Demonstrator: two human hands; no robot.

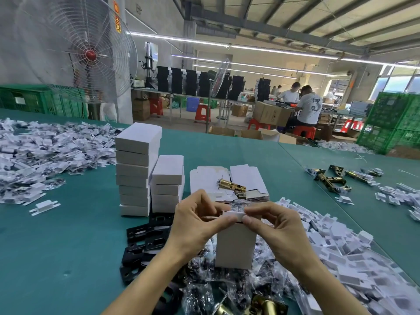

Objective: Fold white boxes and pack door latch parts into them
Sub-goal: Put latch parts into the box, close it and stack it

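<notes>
Factory hall, workers seated at far benches, big wire-guard fan [75, 48] back left. Teal table [68, 246] fills the foreground. Heaps of white plastic inserts lie on it at left [45, 151] and right [341, 246]. Two stacks of folded white boxes at centre, the tall one [136, 171] just beside the short one [168, 185]. Flat box blanks [209, 180] behind the hands, one brass latch [231, 185] lying on them. Black strike plates [145, 237] lower left of the hands, bagged parts [204, 287] under and around them. An open white box [235, 248] stands upright on the bagged parts at centre. Left hand [195, 226] and right hand [277, 230] both pinch its top flap [233, 215], fingers curled, grip narrow. More brass latches [334, 178] lie far right.
</notes>
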